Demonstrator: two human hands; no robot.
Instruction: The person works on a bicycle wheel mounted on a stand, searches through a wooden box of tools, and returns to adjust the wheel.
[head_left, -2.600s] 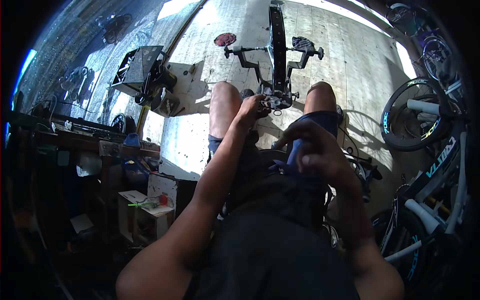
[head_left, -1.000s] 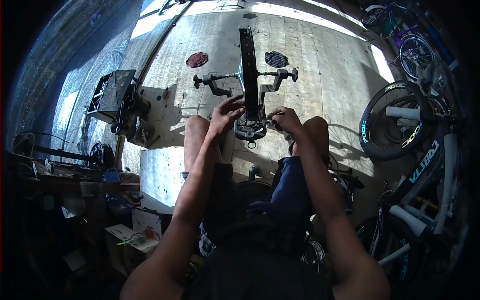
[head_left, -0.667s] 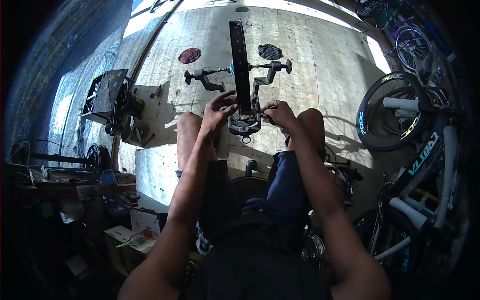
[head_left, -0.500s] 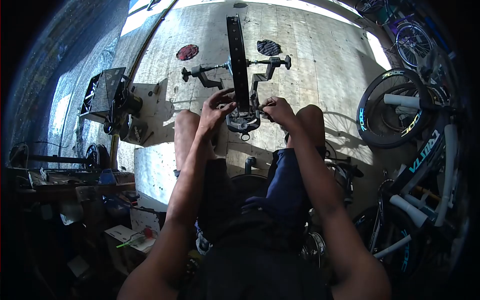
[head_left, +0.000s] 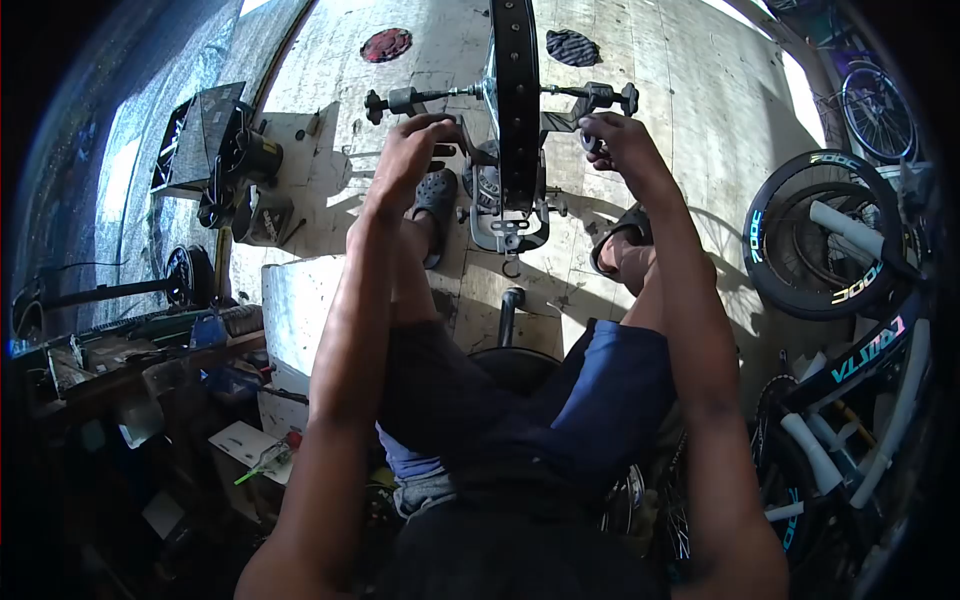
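A black bicycle rim [head_left: 516,110] stands upright between the two arms of a truing stand [head_left: 540,235], its axle clamped at both sides. My left hand [head_left: 412,155] is beside the stand's left arm, its fingers apart and bent toward the rim; nothing shows in them. On the other side, my right hand [head_left: 628,152] is closed, its fingertips pinching a small round grey tool [head_left: 590,143] close to the stand's right arm. The tool is partly covered by the fingers, so its exact kind is unclear.
A red cloth pad [head_left: 386,45] and a dark striped pad [head_left: 573,48] lie on the floor beyond. Buckets [head_left: 262,215] and a cluttered bench [head_left: 150,375] are at left. Tyred wheels [head_left: 765,225] and a bicycle frame [head_left: 860,350] crowd the right side.
Both hands have left the lower part of the rim and moved up and outward to either side. My knees have spread, and the view has shifted so the stand sits farther right.
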